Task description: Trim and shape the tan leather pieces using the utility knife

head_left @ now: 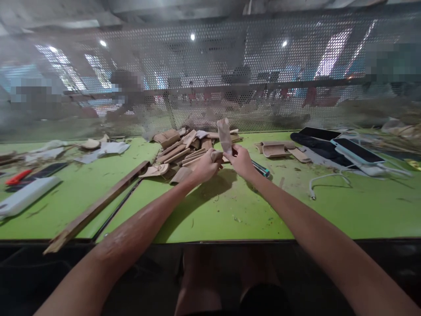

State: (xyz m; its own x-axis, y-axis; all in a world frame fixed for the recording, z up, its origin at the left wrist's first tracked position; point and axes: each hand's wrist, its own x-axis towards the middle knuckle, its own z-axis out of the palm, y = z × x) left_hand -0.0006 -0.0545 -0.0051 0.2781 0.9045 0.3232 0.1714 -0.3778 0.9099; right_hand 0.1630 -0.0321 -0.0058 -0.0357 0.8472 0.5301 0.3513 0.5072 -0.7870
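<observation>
Both my arms reach out over a green table. My right hand is closed on the lower end of a curved tan piece that stands upright above it. My left hand is closed just beside it, gripping a small tan piece that touches the base of the upright one. Right behind my hands lies a pile of several tan curved pieces, like bark or leather offcuts.
A long wooden slat runs diagonally to the table's front edge. At the left lie a white block and a red tool. More tan pieces, dark flat phones and a white cable sit right. A perforated metal screen backs the table.
</observation>
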